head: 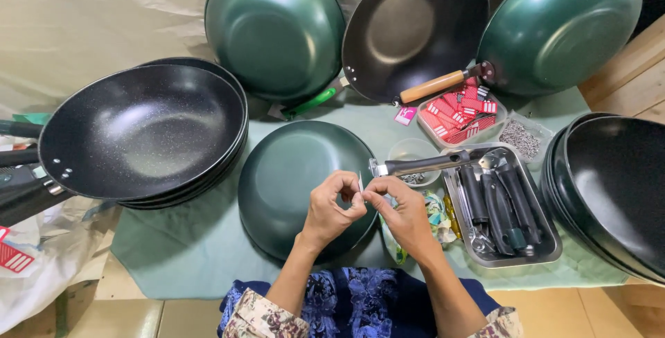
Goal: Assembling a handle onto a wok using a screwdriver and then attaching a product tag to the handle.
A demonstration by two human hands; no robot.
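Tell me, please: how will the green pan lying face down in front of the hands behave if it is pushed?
The green pan rests rim-down on the cloth, so it probably sits steady and drags rather than glides. Its domed back looks smooth, perhaps slippery. The handle sticking out to one side may make it pivot.

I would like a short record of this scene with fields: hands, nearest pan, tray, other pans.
hands: left hand and right hand meet fingertip to fingertip, pinching a small thin item too small to identify
nearest pan: green wok under the hands, a dark handle at its right rim
tray: metal tray holding black handles
other pans: black pan stack at left; two green woks at the back
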